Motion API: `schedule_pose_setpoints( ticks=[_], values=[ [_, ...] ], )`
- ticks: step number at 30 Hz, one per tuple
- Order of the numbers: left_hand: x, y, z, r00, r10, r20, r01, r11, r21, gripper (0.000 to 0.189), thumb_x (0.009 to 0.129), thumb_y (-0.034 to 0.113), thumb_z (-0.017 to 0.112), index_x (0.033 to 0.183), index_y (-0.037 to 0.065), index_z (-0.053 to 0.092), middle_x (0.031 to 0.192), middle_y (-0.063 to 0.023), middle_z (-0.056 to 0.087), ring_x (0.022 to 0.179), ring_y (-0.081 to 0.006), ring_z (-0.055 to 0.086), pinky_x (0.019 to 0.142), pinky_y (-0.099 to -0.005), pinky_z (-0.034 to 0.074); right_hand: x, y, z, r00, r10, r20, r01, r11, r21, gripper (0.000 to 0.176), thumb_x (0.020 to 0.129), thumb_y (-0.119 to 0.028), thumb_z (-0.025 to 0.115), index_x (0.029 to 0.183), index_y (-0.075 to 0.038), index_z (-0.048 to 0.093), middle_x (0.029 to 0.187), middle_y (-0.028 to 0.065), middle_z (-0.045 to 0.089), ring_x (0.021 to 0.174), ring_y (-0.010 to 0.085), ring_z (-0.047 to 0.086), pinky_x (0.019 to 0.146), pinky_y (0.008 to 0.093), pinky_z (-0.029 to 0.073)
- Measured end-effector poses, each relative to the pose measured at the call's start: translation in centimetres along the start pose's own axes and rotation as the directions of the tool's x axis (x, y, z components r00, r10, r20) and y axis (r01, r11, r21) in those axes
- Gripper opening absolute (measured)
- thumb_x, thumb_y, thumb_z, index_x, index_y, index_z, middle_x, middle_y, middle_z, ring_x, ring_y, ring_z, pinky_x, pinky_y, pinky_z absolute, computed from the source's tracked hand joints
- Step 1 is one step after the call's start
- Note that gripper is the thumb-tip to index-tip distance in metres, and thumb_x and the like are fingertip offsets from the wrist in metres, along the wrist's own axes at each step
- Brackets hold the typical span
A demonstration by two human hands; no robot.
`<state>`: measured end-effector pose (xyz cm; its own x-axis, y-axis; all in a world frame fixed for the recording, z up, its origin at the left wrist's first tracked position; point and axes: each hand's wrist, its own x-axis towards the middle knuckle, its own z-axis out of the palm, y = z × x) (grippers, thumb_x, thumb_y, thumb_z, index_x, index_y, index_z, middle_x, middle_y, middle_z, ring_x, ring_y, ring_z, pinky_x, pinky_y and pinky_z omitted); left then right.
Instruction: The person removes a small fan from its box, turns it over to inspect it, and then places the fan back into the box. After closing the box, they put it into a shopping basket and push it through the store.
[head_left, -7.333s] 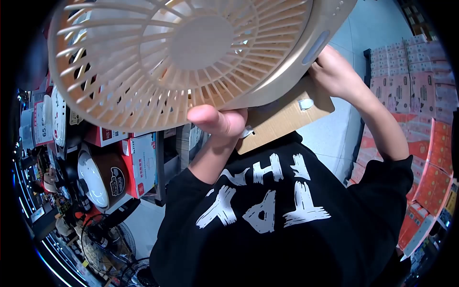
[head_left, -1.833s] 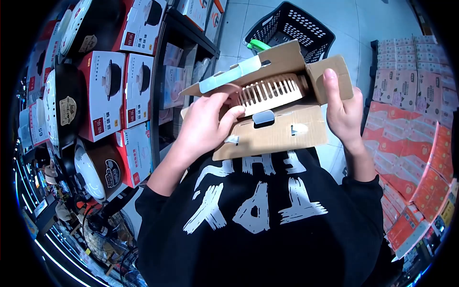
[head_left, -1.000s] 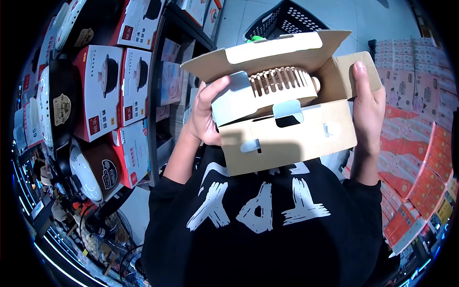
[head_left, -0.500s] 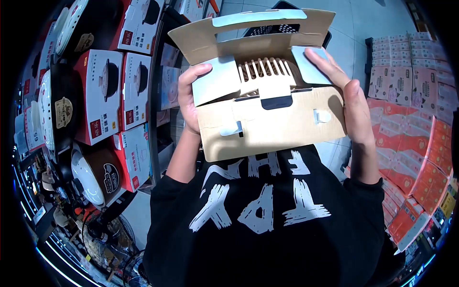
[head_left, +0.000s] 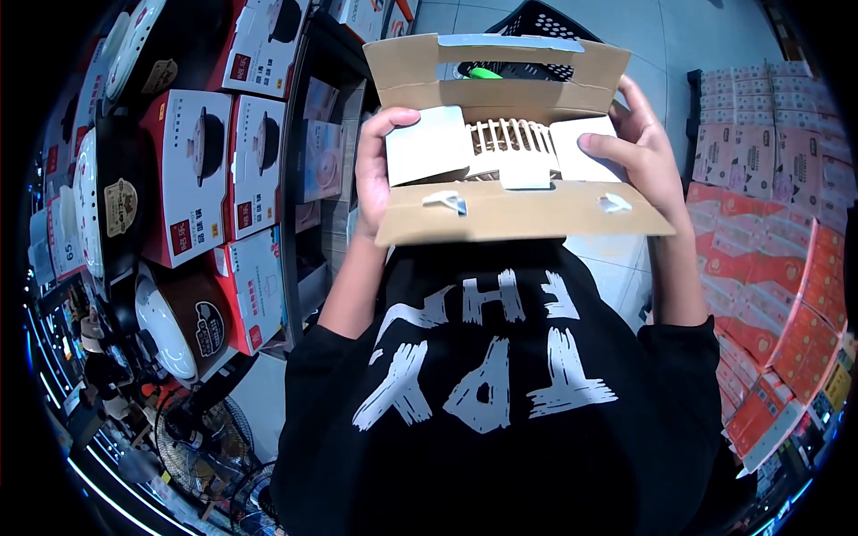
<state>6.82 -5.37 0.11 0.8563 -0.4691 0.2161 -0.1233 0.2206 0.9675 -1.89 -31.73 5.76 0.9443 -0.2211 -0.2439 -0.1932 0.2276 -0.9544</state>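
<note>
An opened cardboard carton (head_left: 527,214) is held up in front of my chest, its plain brown inner side showing on the raised back flap and the front flap. My left hand (head_left: 374,170) grips its left side, thumb on the left side flap (head_left: 424,154). On the right, my right hand (head_left: 651,159) holds the other end, thumb pressing the right side flap (head_left: 570,150). Between these flaps shows a row of pale slats (head_left: 511,137) with brown gaps; what lies beneath is hidden. The back flap (head_left: 402,76) has a long handle slot.
Boxed pots (head_left: 192,179) and display pots (head_left: 121,210) fill the shelf on my left. A black basket (head_left: 536,20) stands on the floor beyond the carton, with something green (head_left: 484,73) in it. Stacked pink and red packs (head_left: 746,241) line the right. Fans (head_left: 210,438) stand lower left.
The carton has shifted slightly right and tipped, so its front flap now lies flatter toward me. My right thumb has moved down onto the side flap. The green thing has come into view.
</note>
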Motion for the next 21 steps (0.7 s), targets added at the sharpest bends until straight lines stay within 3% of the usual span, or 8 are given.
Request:
schedule_pose_setpoints(
  ticks=[2, 3, 4, 7, 9, 12, 16, 21],
  values=[
    [0.3, 0.4, -0.2, 1.0, 0.02, 0.004, -0.02, 0.997, 0.077, 0.082, 0.069, 0.059, 0.073, 0.123, 0.004, 0.044, 0.11, -0.0072, 0.049, 0.102, -0.0168, 0.051, 0.09, -0.0303, 0.042, 0.4, 1.5, -0.2, 0.998, 0.023, -0.06, -0.019, 0.998, 0.056, 0.045, 0.085, -0.011, 0.062, 0.127, 0.002, 0.051, 0.115, 0.0119, 0.061, 0.103, 0.0167, 0.06, 0.091, 0.0273, 0.047],
    [0.1, 1.0, 0.4, 0.995, -0.058, -0.084, 0.062, 0.997, 0.043, 0.078, 0.073, 0.055, 0.069, 0.123, 0.002, 0.041, 0.109, -0.0082, 0.05, 0.102, -0.017, 0.051, 0.09, -0.0303, 0.041, 0.4, 2.8, 0.6, 0.989, -0.032, -0.142, 0.095, 0.882, 0.461, 0.038, 0.093, -0.023, 0.053, 0.12, 0.004, 0.056, 0.112, 0.0131, 0.063, 0.103, 0.0189, 0.06, 0.091, 0.0291, 0.046],
    [0.1, 1.2, 0.7, 0.992, -0.075, -0.099, 0.077, 0.997, 0.015, 0.075, 0.074, 0.051, 0.067, 0.124, 0.001, 0.04, 0.109, -0.0088, 0.05, 0.102, -0.0172, 0.05, 0.09, -0.0305, 0.04, 0.4, 4.0, 0.3, 0.961, -0.066, -0.269, 0.159, 0.927, 0.339, 0.046, 0.095, -0.031, 0.046, 0.122, 0.005, 0.053, 0.116, 0.0147, 0.061, 0.107, 0.0208, 0.058, 0.094, 0.0309, 0.045],
    [0.3, 1.3, 0.7, 0.992, -0.075, -0.106, 0.071, 0.997, -0.04, 0.07, 0.073, 0.038, 0.064, 0.125, 0.001, 0.036, 0.113, -0.0105, 0.046, 0.107, -0.0187, 0.046, 0.094, -0.032, 0.037, 0.1, 1.8, 0.9, 0.996, -0.045, -0.078, 0.086, 0.732, 0.676, 0.069, 0.097, -0.052, 0.029, 0.13, 0.006, 0.043, 0.122, 0.018, 0.057, 0.114, 0.0255, 0.055, 0.1, 0.0371, 0.04],
    [0.5, 0.4, 0.2, 0.994, -0.022, -0.109, 0.02, 1.0, -0.02, 0.07, 0.072, 0.035, 0.063, 0.126, 0.0, 0.035, 0.114, -0.0109, 0.043, 0.11, -0.0194, 0.044, 0.095, -0.033, 0.036, -0.3, 1.3, 2.2, 0.993, -0.109, -0.041, 0.107, 0.703, 0.704, 0.047, 0.097, -0.034, 0.043, 0.123, 0.004, 0.05, 0.119, 0.012, 0.059, 0.107, 0.0188, 0.058, 0.094, 0.0295, 0.044],
    [0.4, -0.1, 0.1, 0.99, 0.008, -0.141, -0.006, 1.0, 0.012, 0.072, 0.071, 0.036, 0.062, 0.128, 0.002, 0.033, 0.117, -0.0104, 0.041, 0.111, -0.0197, 0.042, 0.097, -0.0336, 0.033, 0.4, 2.0, 1.7, 0.986, -0.09, -0.139, 0.116, 0.975, 0.191, 0.036, 0.088, -0.011, 0.054, 0.122, 0.001, 0.052, 0.115, 0.0093, 0.06, 0.103, 0.0159, 0.058, 0.093, 0.0273, 0.044],
    [1.0, 1.0, 2.0, 0.974, 0.056, -0.22, -0.061, 0.998, -0.015, 0.068, 0.076, 0.037, 0.06, 0.13, 0.004, 0.037, 0.118, -0.0099, 0.043, 0.109, -0.019, 0.043, 0.097, -0.0339, 0.033, 0.7, 1.7, 1.9, 0.976, -0.074, -0.206, 0.119, 0.969, 0.216, 0.044, 0.078, 0.005, 0.054, 0.121, -0.001, 0.053, 0.11, 0.0068, 0.061, 0.098, 0.0132, 0.059, 0.09, 0.0252, 0.045],
    [0.8, -1.1, -0.9, 0.995, 0.094, -0.016, -0.092, 0.992, 0.091, 0.051, 0.082, 0.034, 0.06, 0.119, 0.001, 0.047, 0.109, -0.0093, 0.049, 0.103, -0.0169, 0.047, 0.095, -0.03, 0.035, 0.4, 1.7, 1.8, 0.974, -0.097, -0.205, 0.132, 0.977, 0.165, 0.035, 0.078, 0.007, 0.052, 0.11, -0.002, 0.061, 0.103, 0.0061, 0.063, 0.094, 0.0126, 0.059, 0.088, 0.0244, 0.045]
  ],
)
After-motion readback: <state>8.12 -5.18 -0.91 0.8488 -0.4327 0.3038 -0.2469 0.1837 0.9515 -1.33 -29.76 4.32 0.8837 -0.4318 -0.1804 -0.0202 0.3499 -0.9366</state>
